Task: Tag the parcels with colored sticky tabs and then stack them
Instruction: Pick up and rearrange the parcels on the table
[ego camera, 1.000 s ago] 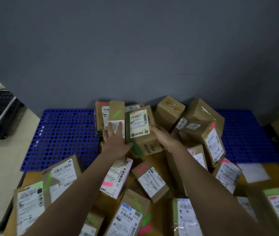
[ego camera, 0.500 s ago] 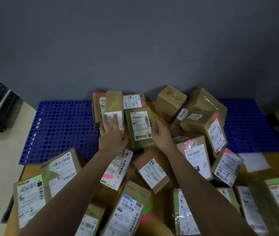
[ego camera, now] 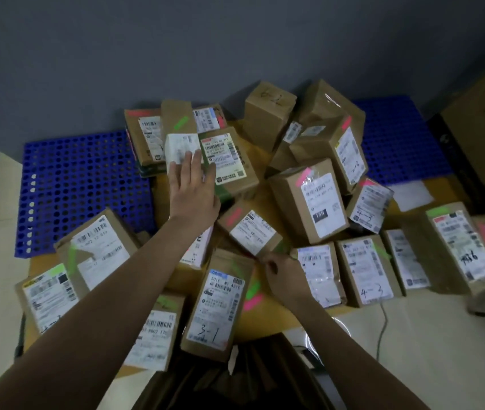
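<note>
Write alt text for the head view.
The left hand lies flat on stacked parcels at the rear, while the right hand pinches near pink and green sticky tabs. Labelled cardboard parcels crowd the blue pallet.

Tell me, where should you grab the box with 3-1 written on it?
Grip the 3-1 box across its two long sides, coming from above. It lies flat, label up, long and narrow. Its right side looks clear, but a neighbouring box crowds its left, so the near end may be easier.

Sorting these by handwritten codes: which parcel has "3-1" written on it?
The upright brown parcel nearest the camera, between the two forearms: "3-1" is handwritten at the bottom of its white label, under a blue-topped header.
</note>
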